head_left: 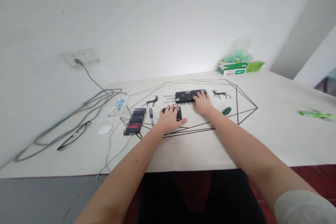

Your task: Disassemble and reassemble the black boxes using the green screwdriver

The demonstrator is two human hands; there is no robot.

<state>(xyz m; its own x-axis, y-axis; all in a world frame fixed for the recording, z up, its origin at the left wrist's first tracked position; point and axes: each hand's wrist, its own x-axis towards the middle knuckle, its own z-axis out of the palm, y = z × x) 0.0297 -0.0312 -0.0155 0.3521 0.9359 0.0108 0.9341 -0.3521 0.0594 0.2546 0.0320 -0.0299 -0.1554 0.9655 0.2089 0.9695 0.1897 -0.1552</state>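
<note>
My left hand (pixel 170 120) lies spread over a flat black square box (pixel 179 112), its fingers on top and its thumb stretched out to the right. This box is partly hidden under the fingers. Farther back, my right hand (pixel 202 104) rests its fingers apart on a second black box (pixel 196 92) with a pale label. A third black box (pixel 183 97) sits beside that one on its left, close against it. All three lie on a white mat printed with lines, deer and lettering.
A screwdriver (pixel 151 113) and a blurred-out phone-like thing (pixel 134 122) lie left of my left hand. A green-and-black handled tool (pixel 226 111) is near my right forearm. Glasses (pixel 75 135), a grey cable (pixel 86 106) and a white case (pixel 105 130) lie farther left. Green-white boxes (pixel 232 65) stand against the wall.
</note>
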